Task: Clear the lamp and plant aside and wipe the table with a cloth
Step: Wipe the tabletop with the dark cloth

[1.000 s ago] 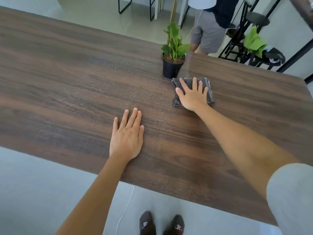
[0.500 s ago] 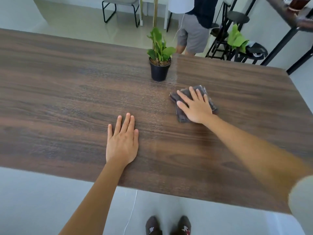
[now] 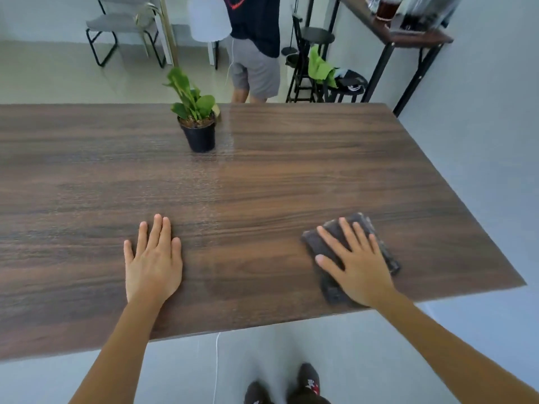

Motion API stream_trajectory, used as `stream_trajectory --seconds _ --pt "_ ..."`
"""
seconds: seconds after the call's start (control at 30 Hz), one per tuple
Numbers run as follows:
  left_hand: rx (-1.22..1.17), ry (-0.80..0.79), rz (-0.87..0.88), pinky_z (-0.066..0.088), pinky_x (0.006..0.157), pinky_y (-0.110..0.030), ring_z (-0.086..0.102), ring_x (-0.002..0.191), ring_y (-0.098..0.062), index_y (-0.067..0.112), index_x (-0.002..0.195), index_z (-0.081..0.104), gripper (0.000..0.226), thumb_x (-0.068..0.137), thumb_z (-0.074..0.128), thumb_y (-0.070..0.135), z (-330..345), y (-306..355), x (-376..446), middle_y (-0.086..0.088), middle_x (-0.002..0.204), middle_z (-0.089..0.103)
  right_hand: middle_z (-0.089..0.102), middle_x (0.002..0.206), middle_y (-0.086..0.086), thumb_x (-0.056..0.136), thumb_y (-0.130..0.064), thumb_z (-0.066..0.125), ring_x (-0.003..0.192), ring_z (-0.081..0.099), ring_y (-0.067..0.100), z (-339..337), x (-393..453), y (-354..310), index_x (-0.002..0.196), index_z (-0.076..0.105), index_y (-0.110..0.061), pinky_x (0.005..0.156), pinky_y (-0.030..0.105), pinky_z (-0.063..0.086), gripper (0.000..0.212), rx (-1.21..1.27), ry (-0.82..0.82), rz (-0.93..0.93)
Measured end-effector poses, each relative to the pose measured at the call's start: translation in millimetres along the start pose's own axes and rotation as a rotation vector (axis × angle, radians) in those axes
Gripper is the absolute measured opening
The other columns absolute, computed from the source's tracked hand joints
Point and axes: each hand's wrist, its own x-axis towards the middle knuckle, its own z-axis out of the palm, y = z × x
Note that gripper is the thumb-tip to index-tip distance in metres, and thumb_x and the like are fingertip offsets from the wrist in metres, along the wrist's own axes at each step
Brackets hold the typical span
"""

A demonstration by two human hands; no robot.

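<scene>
A folded dark grey cloth (image 3: 351,252) lies under the flat, straight-fingered right hand (image 3: 357,262), having slid from beside the black-potted green plant (image 3: 197,123) to the brown wooden desk's (image 3: 291,176) near-right corner. The left hand (image 3: 153,262) rests open. The near edge is close; open room lies left.

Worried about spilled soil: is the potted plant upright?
Upright: the potted plant stands on its base on the table, soil inside.

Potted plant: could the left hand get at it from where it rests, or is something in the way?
Probably yes. The left hand lies flat on the table, and only bare wood shows between it and the potted plant.
</scene>
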Motion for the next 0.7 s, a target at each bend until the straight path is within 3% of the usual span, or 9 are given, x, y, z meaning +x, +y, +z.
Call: stream_trajectory --seconds 0.1,0.2,0.27,0.4,0.5,0.57,0.63,0.7 --pt "0.006 -0.018 0.002 0.003 0.118 -0.050 -0.001 0.148 -0.020 0.019 0.152 0.010 0.057 0.100 0.013 0.041 -1.7 1.3 -1.0 0.004 0.161 0.004 0.009 0.165 0.009 0.074 -0.088 -0.007 0.150 0.008 0.035 -31.8 10.8 112.5 0.152 0.009 -0.048 0.119 0.058 0.009 0.089 -0.025 -0.063 0.497" --pt "0.004 -0.047 -0.016 0.003 0.118 -0.053 -0.001 0.148 -0.021 0.018 0.152 0.012 0.056 0.100 0.016 0.040 -4.0 3.1 2.1 0.003 0.161 0.004 -0.003 0.165 0.013 0.072 -0.086 -0.005 0.149 -0.002 0.040 -46.0 54.8 117.2 0.154 0.004 -0.044 0.117 0.061 0.002 0.092 0.079 -0.084 0.730" --pt "-0.042 -0.059 -0.036 0.003 0.116 -0.056 -0.001 0.148 -0.023 0.016 0.151 0.017 0.055 0.101 0.023 0.036 -6.6 12.0 10.2 0.000 0.161 0.004 -0.008 0.164 0.015 0.083 -0.079 0.002 0.149 -0.007 0.041 -36.0 77.4 70.0 0.154 0.000 -0.043 0.117 0.062 -0.002 0.080 0.095 -0.108 0.636" --pt "-0.140 -0.029 0.012 0.001 0.115 -0.057 -0.012 0.147 -0.027 0.014 0.151 0.017 0.057 0.100 0.031 0.037 -8.4 61.1 33.0 -0.009 0.161 -0.007 -0.001 0.165 0.010 0.096 -0.067 0.014 0.151 -0.001 0.037 5.0 43.6 -44.7 0.154 0.007 -0.045 0.119 0.057 0.000 0.063 0.070 -0.089 0.089" --pt "-0.155 -0.011 0.124 0.000 0.115 -0.056 -0.013 0.146 -0.027 0.014 0.152 0.014 0.059 0.100 0.029 0.038 -1.4 111.5 57.5 -0.008 0.161 -0.009 0.011 0.165 0.003 0.098 -0.066 0.017 0.151 0.007 0.031 3.4 -10.7 -35.8 0.153 0.017 -0.046 0.121 0.052 0.007 0.058 0.044 -0.067 -0.140" --pt "-0.145 -0.059 0.171 -0.001 0.115 -0.054 -0.014 0.146 -0.025 0.015 0.152 0.011 0.060 0.100 0.025 0.041 10.0 138.3 69.0 -0.006 0.161 -0.009 0.002 0.165 -0.004 0.095 -0.071 0.009 0.152 0.001 0.026 -7.4 -30.1 21.7 0.151 0.010 -0.051 0.121 0.045 -0.001 0.060 -0.002 -0.072 -0.090" --pt "-0.099 -0.094 0.159 -0.001 0.117 -0.054 -0.012 0.147 -0.024 0.016 0.152 0.008 0.062 0.099 0.020 0.046 24.3 154.3 72.3 -0.006 0.161 -0.007 -0.002 0.165 -0.003 0.085 -0.079 -0.006 0.152 0.001 0.027 -22.4 -29.4 90.6 0.149 0.000 -0.055 0.120 0.044 -0.001 0.069 -0.041 -0.082 0.143" --pt "-0.013 -0.075 0.142 0.001 0.118 -0.053 -0.008 0.147 -0.025 0.015 0.152 0.007 0.065 0.098 0.015 0.050 34.4 159.4 71.9 -0.006 0.161 -0.002 0.003 0.166 0.004 0.077 -0.082 -0.013 0.151 0.005 0.032 -34.2 -0.2 145.7 0.148 -0.004 -0.054 0.120 0.051 0.005 0.076 -0.067 -0.085 0.404"
